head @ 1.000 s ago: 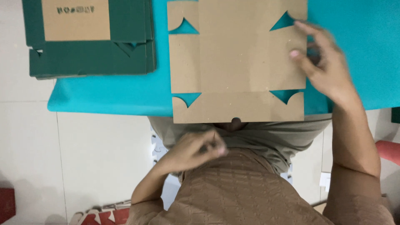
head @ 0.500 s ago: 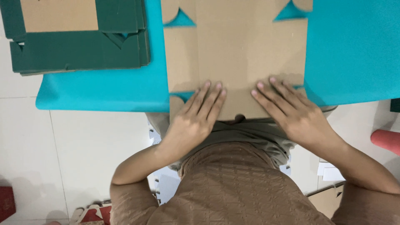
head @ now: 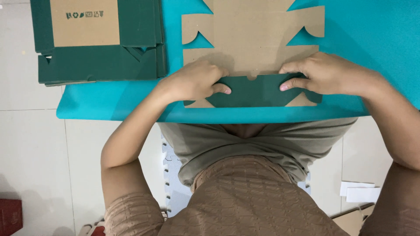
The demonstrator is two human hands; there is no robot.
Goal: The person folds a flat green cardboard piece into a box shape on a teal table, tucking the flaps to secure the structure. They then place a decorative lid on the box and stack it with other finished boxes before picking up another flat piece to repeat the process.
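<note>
Head view: half a second ago your palms lay flat on the near edge of the brown die-cut cardboard blank [head: 253, 43]; now your left hand [head: 192, 81] and right hand [head: 326, 74] have curled their fingers over the near flap [head: 253, 91] and turned it up, green side showing. That blank lies on the teal mat [head: 372, 39], just ahead of you, so the first fold looks begun. A stack of flat green blanks [head: 100, 61] sits far left.
</note>
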